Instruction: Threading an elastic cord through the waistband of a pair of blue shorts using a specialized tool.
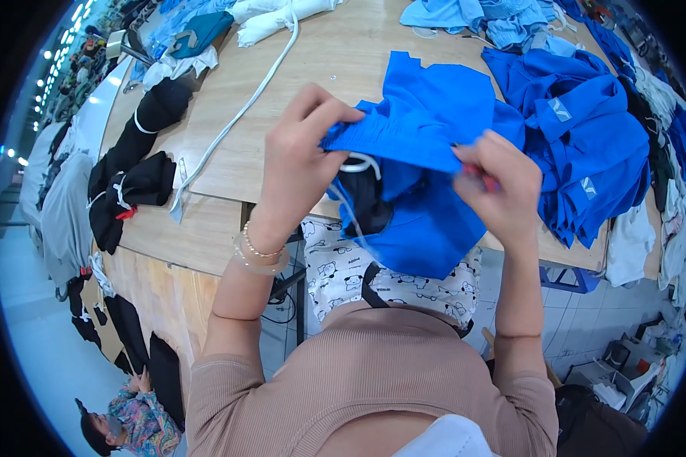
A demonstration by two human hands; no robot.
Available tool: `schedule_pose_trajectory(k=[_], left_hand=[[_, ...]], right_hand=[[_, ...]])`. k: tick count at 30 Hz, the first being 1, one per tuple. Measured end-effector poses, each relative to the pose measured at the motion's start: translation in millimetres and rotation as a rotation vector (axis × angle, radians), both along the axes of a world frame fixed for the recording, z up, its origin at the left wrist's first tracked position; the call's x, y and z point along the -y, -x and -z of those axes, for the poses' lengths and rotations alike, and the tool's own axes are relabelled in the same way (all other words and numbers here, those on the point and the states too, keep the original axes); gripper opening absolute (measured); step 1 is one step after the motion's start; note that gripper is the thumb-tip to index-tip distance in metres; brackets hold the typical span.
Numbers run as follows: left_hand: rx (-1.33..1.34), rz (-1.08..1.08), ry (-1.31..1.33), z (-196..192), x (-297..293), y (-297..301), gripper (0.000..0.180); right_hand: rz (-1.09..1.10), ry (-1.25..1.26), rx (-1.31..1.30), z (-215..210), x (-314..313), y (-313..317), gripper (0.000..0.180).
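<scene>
A bright blue garment (450,99) with a gathered elastic waistband is stretched between my hands, its lower part hanging over the table's near edge. My left hand (301,152) pinches one end of the waistband. At the other end, my right hand (501,186) grips the band with closed fingers. Something small and red (480,177) shows in the right palm, too blurred to name. A white cord (366,161) loops out below the band near my left fingers, beside a dark patch inside the garment.
On the right lies a pile of blue garments (587,129), with light blue cloth (503,23) behind it. Rolled black garments (141,145) and a long white strip (240,114) lie left on the wooden table (328,61). Another person (137,415) sits at the lower left.
</scene>
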State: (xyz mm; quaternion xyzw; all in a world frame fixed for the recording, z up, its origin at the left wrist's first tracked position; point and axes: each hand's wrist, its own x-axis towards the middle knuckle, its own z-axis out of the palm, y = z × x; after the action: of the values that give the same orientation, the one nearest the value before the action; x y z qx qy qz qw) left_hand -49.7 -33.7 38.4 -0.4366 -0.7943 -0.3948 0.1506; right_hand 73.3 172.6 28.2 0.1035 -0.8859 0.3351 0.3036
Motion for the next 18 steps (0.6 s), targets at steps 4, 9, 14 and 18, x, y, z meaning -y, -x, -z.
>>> schedule_pose_trajectory(k=[4,9,14,18], left_hand=[[-0.158,-0.121,-0.238,23,0,-10,0.034],[-0.214,-0.149,-0.356,35,-4,-20,0.029],[-0.208,-0.153,-0.383,40,-7,-25,0.024],[-0.226,-0.134,-0.391,41,-7,-27,0.021]], right_hand=[[-0.019,-0.202,-0.159,8,14,-24,0.034],[0.009,-0.150,-0.120,26,21,-39,0.026],[0.042,-0.073,-0.093,40,24,-42,0.024],[0.051,-0.015,-0.023,39,25,-45,0.028]])
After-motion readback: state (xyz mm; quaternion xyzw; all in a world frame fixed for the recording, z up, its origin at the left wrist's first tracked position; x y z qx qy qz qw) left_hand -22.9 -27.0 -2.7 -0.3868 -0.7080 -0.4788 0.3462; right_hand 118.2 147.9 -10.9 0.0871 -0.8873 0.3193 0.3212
